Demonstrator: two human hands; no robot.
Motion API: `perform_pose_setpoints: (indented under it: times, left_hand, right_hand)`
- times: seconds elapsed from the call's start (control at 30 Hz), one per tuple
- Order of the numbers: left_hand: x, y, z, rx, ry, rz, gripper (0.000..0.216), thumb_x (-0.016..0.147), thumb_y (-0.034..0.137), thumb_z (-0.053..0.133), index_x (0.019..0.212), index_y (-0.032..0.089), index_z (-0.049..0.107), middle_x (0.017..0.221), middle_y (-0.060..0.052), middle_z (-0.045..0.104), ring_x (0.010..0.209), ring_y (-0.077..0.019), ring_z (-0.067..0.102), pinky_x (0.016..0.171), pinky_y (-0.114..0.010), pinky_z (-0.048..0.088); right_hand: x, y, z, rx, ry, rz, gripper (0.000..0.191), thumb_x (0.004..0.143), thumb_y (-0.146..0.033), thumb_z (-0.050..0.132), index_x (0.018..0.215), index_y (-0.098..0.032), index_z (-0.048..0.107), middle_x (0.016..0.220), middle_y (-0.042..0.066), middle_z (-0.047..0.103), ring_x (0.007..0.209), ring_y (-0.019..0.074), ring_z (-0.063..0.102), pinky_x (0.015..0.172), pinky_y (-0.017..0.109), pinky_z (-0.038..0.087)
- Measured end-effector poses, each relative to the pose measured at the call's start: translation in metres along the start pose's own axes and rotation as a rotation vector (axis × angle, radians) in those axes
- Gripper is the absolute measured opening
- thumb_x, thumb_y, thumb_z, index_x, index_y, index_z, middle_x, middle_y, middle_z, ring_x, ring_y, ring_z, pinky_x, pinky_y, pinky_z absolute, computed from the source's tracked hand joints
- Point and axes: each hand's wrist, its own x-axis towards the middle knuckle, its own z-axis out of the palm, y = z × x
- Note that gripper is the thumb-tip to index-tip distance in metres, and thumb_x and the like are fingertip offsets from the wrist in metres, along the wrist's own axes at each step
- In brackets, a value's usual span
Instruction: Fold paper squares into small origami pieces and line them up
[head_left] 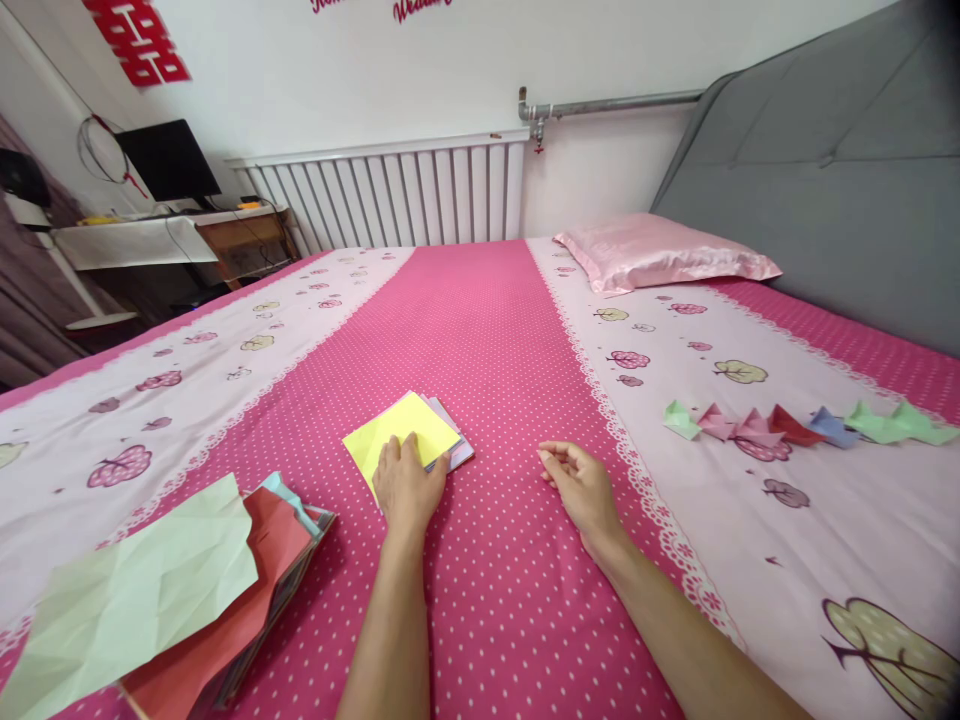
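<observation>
My left hand (405, 485) lies with its fingers on the near corner of a yellow paper square (401, 432), the top sheet of a small stack of coloured squares (454, 440) on the pink dotted bedspread (487, 340). The fingers look flat and pressed on the sheet. My right hand (579, 487) rests on the bedspread to the right of the stack, fingers loosely curled, nothing visible in it. A row of several folded paper figures (795, 425), green, pink, red and blue, lies further right on the pale band of the cover.
A pile of creased larger sheets (172, 590), pale green over red, lies at the near left. A pink pillow (660, 255) sits against the grey headboard (825, 160). A radiator (390, 195) and a desk with a monitor (169, 160) stand beyond the bed.
</observation>
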Motion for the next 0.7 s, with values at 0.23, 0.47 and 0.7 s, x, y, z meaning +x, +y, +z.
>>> perform_pose_setpoints:
  times: [0.23,0.47,0.7]
  left_hand:
    - [-0.0006,0.0002,-0.0007,-0.006,0.001,-0.009,0.061,0.076,0.048,0.042,0.125,0.012,0.042,0.135,-0.016,0.037,0.125,-0.0275,0.031,0.098,-0.040,0.027]
    - [-0.0003,0.0004,-0.0013,-0.006,-0.004,-0.015,0.061,0.075,0.048,0.043,0.124,0.012,0.042,0.135,-0.016,0.037,0.125,-0.0278,0.031,0.098,-0.040,0.027]
    - [-0.0012,0.0013,-0.0017,-0.005,0.005,-0.019,0.060,0.075,0.047,0.044,0.124,0.013,0.042,0.134,-0.016,0.037,0.125,-0.0271,0.031,0.099,-0.039,0.027]
  right_hand:
    - [0.0000,0.0008,-0.0001,-0.003,0.005,0.003,0.036,0.072,-0.046,0.055,0.093,-0.018,0.062,0.082,0.007,0.066,0.067,0.0188,0.062,0.064,0.032,0.049]
    - [0.0001,0.0015,0.0001,-0.014,-0.010,-0.002,0.036,0.073,-0.046,0.053,0.094,-0.018,0.061,0.081,0.006,0.065,0.069,0.0194,0.062,0.064,0.032,0.049]
    - [-0.0003,0.0023,0.0004,-0.022,-0.011,-0.017,0.034,0.073,-0.046,0.054,0.093,-0.019,0.061,0.080,0.006,0.066,0.068,0.0188,0.062,0.063,0.032,0.048]
